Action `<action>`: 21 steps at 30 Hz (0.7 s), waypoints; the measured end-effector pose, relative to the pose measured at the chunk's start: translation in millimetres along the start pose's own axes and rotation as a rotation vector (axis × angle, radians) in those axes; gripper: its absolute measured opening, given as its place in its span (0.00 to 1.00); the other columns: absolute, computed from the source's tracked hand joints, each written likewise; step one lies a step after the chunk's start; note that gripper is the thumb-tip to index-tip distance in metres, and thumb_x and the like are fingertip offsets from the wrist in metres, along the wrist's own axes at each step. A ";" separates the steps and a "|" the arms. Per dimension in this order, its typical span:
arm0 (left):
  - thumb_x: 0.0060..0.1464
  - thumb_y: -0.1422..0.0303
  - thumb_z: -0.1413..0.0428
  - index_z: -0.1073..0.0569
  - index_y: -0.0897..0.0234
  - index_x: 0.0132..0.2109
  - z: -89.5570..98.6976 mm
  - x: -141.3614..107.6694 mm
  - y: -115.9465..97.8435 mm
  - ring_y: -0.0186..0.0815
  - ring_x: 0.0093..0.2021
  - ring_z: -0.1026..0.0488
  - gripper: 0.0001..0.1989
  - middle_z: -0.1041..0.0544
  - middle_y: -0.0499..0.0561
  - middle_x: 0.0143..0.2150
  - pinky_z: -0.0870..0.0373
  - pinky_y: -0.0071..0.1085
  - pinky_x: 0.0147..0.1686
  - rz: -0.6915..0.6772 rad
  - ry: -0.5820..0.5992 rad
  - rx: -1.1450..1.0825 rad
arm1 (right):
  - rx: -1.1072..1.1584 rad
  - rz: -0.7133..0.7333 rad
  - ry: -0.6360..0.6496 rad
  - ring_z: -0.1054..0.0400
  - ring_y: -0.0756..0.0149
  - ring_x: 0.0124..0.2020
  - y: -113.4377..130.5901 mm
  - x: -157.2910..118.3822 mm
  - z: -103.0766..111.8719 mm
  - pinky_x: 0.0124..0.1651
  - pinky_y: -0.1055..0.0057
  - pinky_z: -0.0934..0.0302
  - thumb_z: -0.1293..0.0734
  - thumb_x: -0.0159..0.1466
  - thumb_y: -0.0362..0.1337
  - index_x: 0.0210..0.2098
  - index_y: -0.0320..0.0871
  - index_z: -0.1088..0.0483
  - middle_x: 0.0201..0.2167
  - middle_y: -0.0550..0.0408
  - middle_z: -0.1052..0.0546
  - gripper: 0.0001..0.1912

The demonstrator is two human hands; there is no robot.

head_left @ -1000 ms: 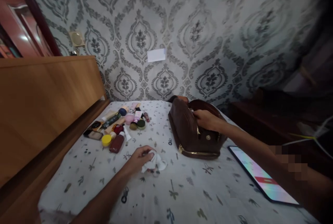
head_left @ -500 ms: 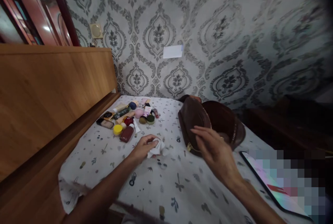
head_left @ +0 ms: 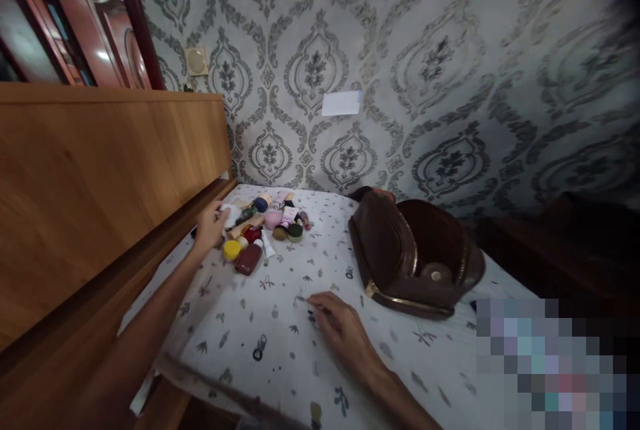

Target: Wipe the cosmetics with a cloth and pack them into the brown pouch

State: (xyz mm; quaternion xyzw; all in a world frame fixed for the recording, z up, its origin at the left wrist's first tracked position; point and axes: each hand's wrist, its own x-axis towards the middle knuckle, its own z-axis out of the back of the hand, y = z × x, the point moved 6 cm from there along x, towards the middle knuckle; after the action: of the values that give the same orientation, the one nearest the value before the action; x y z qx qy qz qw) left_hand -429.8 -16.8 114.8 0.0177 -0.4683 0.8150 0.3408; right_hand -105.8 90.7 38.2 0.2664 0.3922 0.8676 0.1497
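Observation:
My left hand (head_left: 209, 225) is closed on a crumpled white wipe (head_left: 231, 215) at the left edge of a group of cosmetics. Just in front of that hand are a yellow-lidded jar (head_left: 232, 250) and a dark red bottle (head_left: 249, 258). A white tube (head_left: 268, 243) and a pink rounded item (head_left: 273, 219) lie farther right. Over the patterned sheet hovers my right hand (head_left: 343, 327), its fingers loosely bent and seemingly holding nothing. To its right stands a brown leather bag (head_left: 385, 243), unzipped, with its dark inside showing.
A wooden headboard (head_left: 115, 150) borders the bed on the left. The printed white sheet (head_left: 280, 357) spreads across the bed. Behind it rises a wallpapered wall (head_left: 310, 70) with a white paper (head_left: 341, 103) on it. A blurred-out patch covers the lower right.
My left hand has carried the wipe left and away to the cosmetics. My right hand has come off the bag and moved left and nearer over the sheet. The view has shifted slightly.

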 end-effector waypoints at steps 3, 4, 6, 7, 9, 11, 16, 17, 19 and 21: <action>0.53 0.64 0.50 0.29 0.67 0.46 15.7 26.1 30.0 0.50 0.56 0.34 0.16 0.27 0.61 0.51 0.37 0.41 0.53 0.033 -0.007 0.220 | 0.041 -0.031 -0.037 0.27 0.58 0.38 -6.6 -2.4 -5.0 0.42 0.63 0.33 0.41 0.65 0.37 0.37 0.44 0.26 0.36 0.49 0.22 0.12; 0.52 0.64 0.48 0.28 0.67 0.44 14.1 30.9 39.9 0.52 0.55 0.33 0.15 0.27 0.62 0.51 0.38 0.43 0.54 0.050 0.021 0.282 | 0.052 -0.036 -0.049 0.27 0.58 0.38 -8.0 -3.2 -5.7 0.42 0.63 0.34 0.41 0.65 0.37 0.37 0.44 0.26 0.36 0.49 0.22 0.12; 0.49 0.63 0.46 0.27 0.66 0.41 6.8 37.8 58.1 0.56 0.54 0.32 0.14 0.25 0.64 0.48 0.38 0.46 0.52 0.090 0.075 0.392 | 0.069 -0.038 -0.065 0.27 0.59 0.39 -9.3 -4.6 -6.1 0.43 0.63 0.34 0.41 0.64 0.36 0.37 0.44 0.26 0.36 0.49 0.22 0.11; 0.48 0.61 0.45 0.27 0.66 0.40 2.7 41.3 65.5 0.57 0.54 0.32 0.15 0.25 0.65 0.48 0.37 0.47 0.51 0.105 0.100 0.436 | 0.076 -0.036 -0.068 0.28 0.59 0.39 -9.2 -5.0 -6.0 0.43 0.63 0.34 0.41 0.64 0.36 0.37 0.44 0.26 0.36 0.50 0.22 0.11; 0.48 0.59 0.45 0.27 0.65 0.41 -4.2 49.8 76.1 0.57 0.52 0.30 0.17 0.24 0.64 0.47 0.35 0.44 0.47 0.117 0.158 0.498 | 0.086 -0.027 -0.071 0.28 0.59 0.39 -7.8 -5.6 -5.3 0.43 0.64 0.34 0.41 0.65 0.35 0.37 0.45 0.26 0.37 0.50 0.23 0.11; 0.46 0.58 0.44 0.27 0.64 0.42 -8.0 60.0 81.7 0.53 0.50 0.28 0.18 0.23 0.61 0.47 0.33 0.39 0.44 0.109 0.227 0.530 | 0.092 -0.015 -0.075 0.28 0.60 0.40 -5.8 -6.0 -4.2 0.44 0.64 0.35 0.41 0.65 0.34 0.38 0.45 0.26 0.37 0.50 0.23 0.11; 0.38 0.61 0.41 0.29 0.64 0.45 -7.9 75.9 85.9 0.45 0.43 0.25 0.23 0.21 0.55 0.43 0.32 0.30 0.36 0.096 0.330 0.552 | 0.079 -0.006 -0.063 0.29 0.60 0.41 -3.7 -7.6 -4.0 0.44 0.64 0.35 0.41 0.64 0.32 0.38 0.43 0.27 0.37 0.49 0.23 0.11; 0.37 0.61 0.40 0.29 0.64 0.45 -7.8 76.0 86.2 0.45 0.42 0.25 0.25 0.21 0.54 0.42 0.32 0.30 0.34 0.102 0.330 0.555 | 0.076 -0.008 -0.061 0.29 0.60 0.41 -3.8 -7.9 -4.1 0.44 0.64 0.35 0.41 0.64 0.32 0.38 0.43 0.27 0.37 0.49 0.23 0.12; 0.36 0.61 0.40 0.30 0.64 0.46 -7.6 73.5 85.9 0.44 0.39 0.25 0.26 0.21 0.52 0.39 0.32 0.30 0.32 0.112 0.313 0.558 | 0.073 -0.012 -0.060 0.29 0.60 0.40 -4.2 -8.2 -4.2 0.44 0.63 0.35 0.41 0.64 0.33 0.38 0.44 0.26 0.37 0.50 0.23 0.11; 0.36 0.61 0.39 0.31 0.63 0.46 -6.4 69.2 82.7 0.44 0.37 0.25 0.26 0.22 0.51 0.36 0.33 0.30 0.31 0.103 0.285 0.544 | 0.072 -0.013 -0.064 0.29 0.60 0.40 -4.3 -8.3 -4.1 0.44 0.63 0.35 0.41 0.64 0.33 0.38 0.44 0.26 0.37 0.50 0.23 0.11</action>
State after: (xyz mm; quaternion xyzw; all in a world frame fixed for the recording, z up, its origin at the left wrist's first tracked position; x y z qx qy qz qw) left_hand -528.4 -1.7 73.2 -0.0298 -0.1809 0.9208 0.3442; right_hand -101.3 87.2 29.8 0.2966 0.4199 0.8430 0.1582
